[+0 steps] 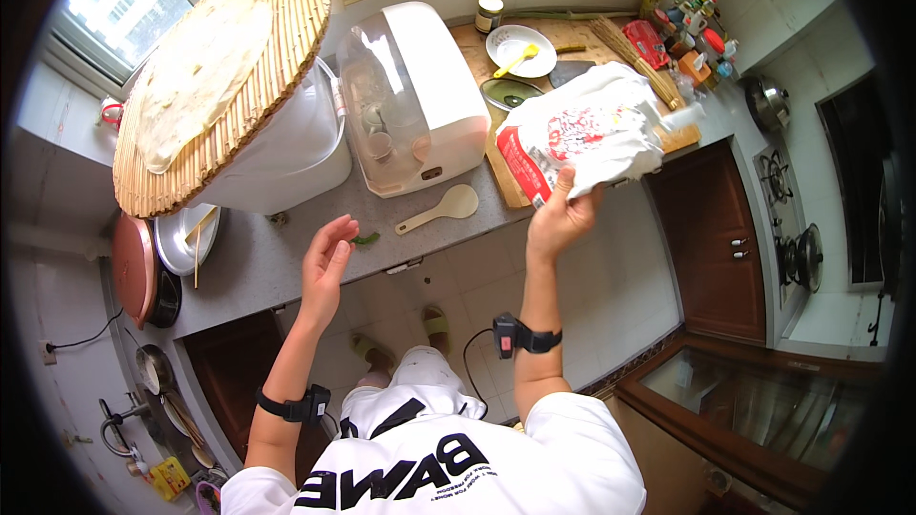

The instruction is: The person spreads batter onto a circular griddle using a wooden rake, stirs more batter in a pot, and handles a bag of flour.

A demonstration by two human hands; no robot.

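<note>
My right hand (565, 218) grips the lower edge of a white plastic bag (608, 129) with red print, held up over the wooden board (504, 175). My left hand (328, 257) hovers over the front of the grey counter with nothing in it, fingers apart, beside a small green pepper or bean pod (366, 238). Between the hands lies a cream rice paddle (451, 207). Behind it stands a white storage box with a clear lid (429, 86), cups inside. On the board, partly behind the bag, are a white plate (519, 39) with a yellow spoon (517, 61) and a green oval lid or dish (509, 94).
At left a round reed mat (286, 64) bearing thin flatbread (207, 71) rests on a white bin (286, 150). Metal bowls (207, 250) stand below it. A jar (489, 14), a straw whisk (637, 61) and bottles (705, 28) line the back. The gas stove (776, 175) is far right.
</note>
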